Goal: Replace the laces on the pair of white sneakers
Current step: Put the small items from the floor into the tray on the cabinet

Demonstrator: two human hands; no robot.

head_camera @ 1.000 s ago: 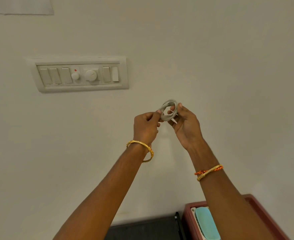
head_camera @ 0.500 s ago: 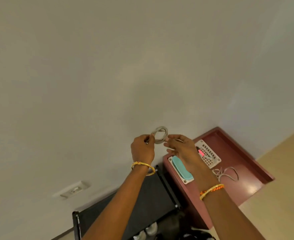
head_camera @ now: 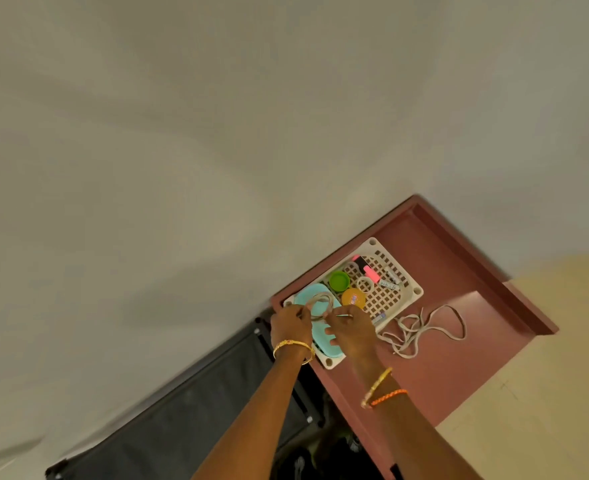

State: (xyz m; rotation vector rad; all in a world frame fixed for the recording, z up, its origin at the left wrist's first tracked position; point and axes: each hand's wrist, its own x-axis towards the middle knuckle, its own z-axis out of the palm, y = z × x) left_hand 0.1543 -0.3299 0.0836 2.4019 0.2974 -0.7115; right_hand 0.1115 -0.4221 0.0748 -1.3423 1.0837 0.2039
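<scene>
While a black fabric rack [head_camera: 196, 407] slants along the wall at seven o'clock, the left hand [head_camera: 290, 328] sits just right of its upper end, a gold bangle [head_camera: 293, 348] on the wrist, fingers curled and pinching one side of a coiled grey lace [head_camera: 321, 305]. At the hand's three o'clock the right hand [head_camera: 352, 329] pinches the coil's other side between thumb and forefinger, its other fingers spread loosely; a gold and an orange band [head_camera: 383, 389] circle that wrist. Both hands hover over a turquoise oval dish [head_camera: 321, 336] in a cream perforated basket [head_camera: 402, 271] on a maroon table [head_camera: 459, 368]. Further right in the basket lie a green lid [head_camera: 339, 281], an orange lid [head_camera: 353, 297] with a small label too blurred to read, a white ring [head_camera: 365, 284], a pink highlighter [head_camera: 369, 271] and markers [head_camera: 390, 280] whose printing is illegible. At the basket's four o'clock a second grey lace [head_camera: 421, 330] lies loose on the tabletop. No sneakers can be made out.
</scene>
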